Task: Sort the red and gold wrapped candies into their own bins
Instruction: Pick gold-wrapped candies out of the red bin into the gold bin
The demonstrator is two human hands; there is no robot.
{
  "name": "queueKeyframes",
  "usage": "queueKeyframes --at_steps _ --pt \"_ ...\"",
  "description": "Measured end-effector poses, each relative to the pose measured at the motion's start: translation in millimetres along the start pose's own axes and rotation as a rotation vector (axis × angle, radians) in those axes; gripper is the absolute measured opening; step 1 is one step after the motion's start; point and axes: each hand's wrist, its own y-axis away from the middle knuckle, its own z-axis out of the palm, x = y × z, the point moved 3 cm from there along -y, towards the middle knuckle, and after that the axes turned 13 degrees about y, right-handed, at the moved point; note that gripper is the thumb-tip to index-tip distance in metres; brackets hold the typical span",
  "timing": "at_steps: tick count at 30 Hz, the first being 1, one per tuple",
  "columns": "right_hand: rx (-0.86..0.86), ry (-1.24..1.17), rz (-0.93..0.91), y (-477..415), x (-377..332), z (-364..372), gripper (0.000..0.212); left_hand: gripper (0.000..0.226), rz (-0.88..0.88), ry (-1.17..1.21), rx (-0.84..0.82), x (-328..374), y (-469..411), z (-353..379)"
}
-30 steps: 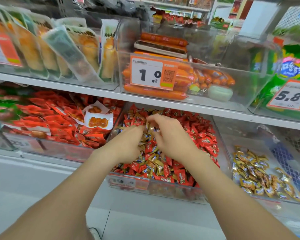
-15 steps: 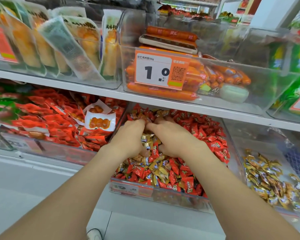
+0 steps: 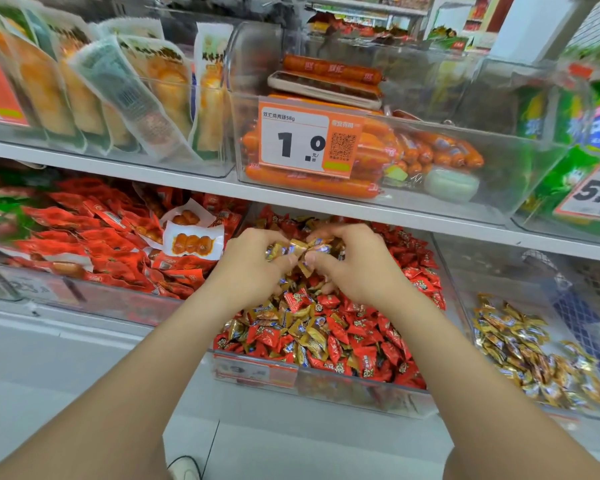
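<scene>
Fingers (image 3: 284, 262) of the left hand (image 3: 253, 271) and right hand (image 3: 359, 271) curl close around a clutch of gold candies (image 3: 297, 248) just above the mixed bin (image 3: 326, 388), long axes roughly crosswise between the thumbs; best to pinch firmly, shed any red candies (image 3: 364, 362), then carry rightward to the gold bin (image 3: 492, 271).

I read two boards here. On the upper white shelf board (image 3: 201, 183), three bins stand side by side: a clear plastic bin of pale pouches (image 3: 194, 169) at the left, a clear plastic bin of orange sausages (image 3: 506, 174) in the middle, and a clear bin of green packets (image 3: 541, 233) at the right edge. The lower white shelf board (image 3: 49, 341) carries a clear bin of red packets (image 3: 118, 303) at the left. Beside it is a clear bin of mixed red and gold wrapped candies (image 3: 343, 389), then a clear bin of gold wrapped candies (image 3: 465, 271) on the right.
</scene>
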Motion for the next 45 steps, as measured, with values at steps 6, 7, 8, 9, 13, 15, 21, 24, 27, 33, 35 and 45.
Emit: queueKeyframes --at_steps 6,7,8,9,13,15,21,24,27,33,35,45 --pt "0.011 -0.429 0.264 18.6 5.7 -5.3 0.053 0.043 -0.032 -0.015 0.066 5.1 14.1 -1.1" --pt "0.022 -0.456 0.287 21.0 6.0 -6.6 0.059 0.043 -0.016 -0.041 0.072 5.6 16.7 -1.5" --pt "0.042 -0.462 0.302 23.4 5.7 -8.4 0.062 0.043 0.001 -0.069 0.084 5.5 18.5 -2.0" --pt "0.062 -0.437 0.301 26.3 3.8 -11.5 0.06 0.044 0.015 -0.091 0.095 5.6 20.4 -2.7" --pt "0.097 -0.345 0.224 40.1 -4.4 -23.3 0.022 0.045 0.022 -0.06 0.088 11.3 27.9 0.6" --pt "0.088 -0.466 0.237 49.3 -2.4 -30.4 0.017 0.045 0.002 0.046 0.07 17.3 33.2 6.1" --pt "0.025 -0.948 0.348 79.3 38.7 -62.3 0.02 0.039 -0.023 0.263 -0.007 40.1 48.3 32.5" --pt "0.014 -0.995 0.405 97.7 71.3 -85.0 0.018 0.027 0.01 0.276 -0.124 57.4 61.2 55.2" --pt "0.125 -0.772 0.462 122.8 120.9 -115.1 0.012 0.018 0.143 0.184 -0.268 86.3 80.9 90.9" --pt "0.225 0.121 0.565 165.4 230.0 -136.0 0.009 0.014 0.453 -0.052 -0.441 142.6 76.4 215.0" --pt "0.098 0.075 0.506 175.6 246.3 -132.0 0.016 0.02 0.44 -0.159 -0.444 143.5 61.3 261.0" --pt "0.106 0.148 0.359 183.0 225.6 -148.3 0.026 0.02 0.84 -0.68 -0.45 138.8 64.5 266.9"
